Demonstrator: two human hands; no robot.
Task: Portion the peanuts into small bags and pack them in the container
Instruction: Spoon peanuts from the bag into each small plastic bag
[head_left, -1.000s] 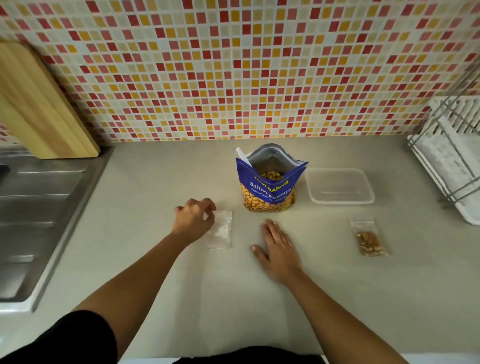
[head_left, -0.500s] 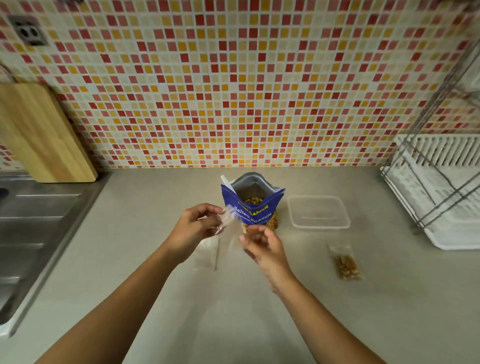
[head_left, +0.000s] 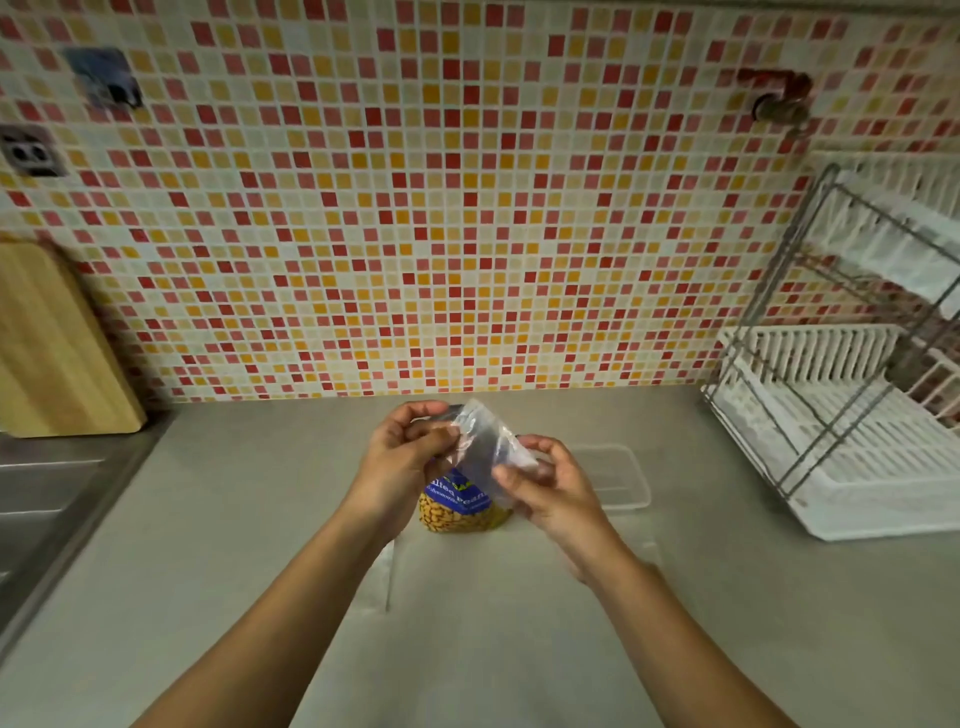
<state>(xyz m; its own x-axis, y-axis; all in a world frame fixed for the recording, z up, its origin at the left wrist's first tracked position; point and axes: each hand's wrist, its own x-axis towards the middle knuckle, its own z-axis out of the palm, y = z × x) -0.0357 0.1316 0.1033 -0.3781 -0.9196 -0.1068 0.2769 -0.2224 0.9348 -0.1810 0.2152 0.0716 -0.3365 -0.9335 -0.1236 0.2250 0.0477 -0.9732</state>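
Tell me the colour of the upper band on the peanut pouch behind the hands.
Blue with white lettering; the peanut-printed plastic pouch shows best in the head view.

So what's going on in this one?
A person is portioning peanuts at a beige kitchen counter. The left hand and right hand both pinch a small clear plastic bag, held up in front of the blue standing pouch of salted peanuts, apparently working its mouth open. The bag looks empty. The clear rectangular plastic container sits on the counter right of the pouch; nothing shows inside it.
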